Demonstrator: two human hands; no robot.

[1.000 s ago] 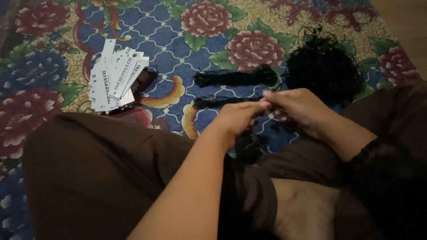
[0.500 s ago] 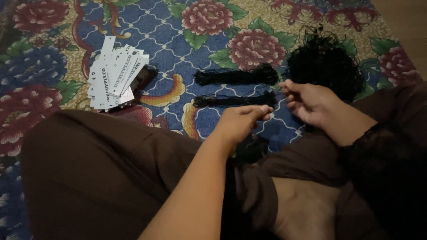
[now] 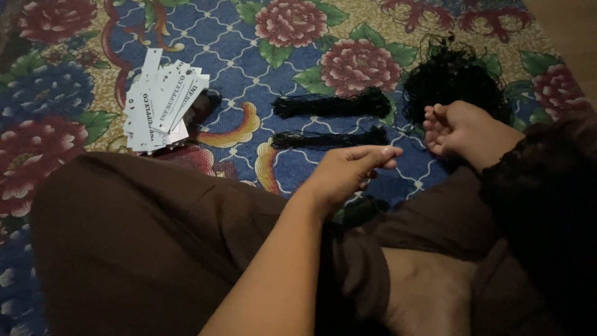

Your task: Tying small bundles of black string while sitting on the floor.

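Left hand [image 3: 351, 171]: hovered palm-down above the near bundle of black strings [image 3: 329, 139], fingers loosely curled with thumb and forefinger pinched together; whether a thread lay between them could not be told. Right hand [image 3: 457, 127]: at three o'clock from the left, palm turned up, fingers half-curled at the edge of the tangled heap of black strings [image 3: 457, 84], touching its loose strands; no firm grasp was visible. Brown trouser knee [image 3: 149, 242]: nearest the camera, at seven o'clock. Far bundle of black strings [image 3: 333, 106]: parallel, just beyond the near one. Stack of white paper tags [image 3: 163, 102]: fanned out at ten o'clock. Floral carpet [image 3: 249, 56]: beneath everything.
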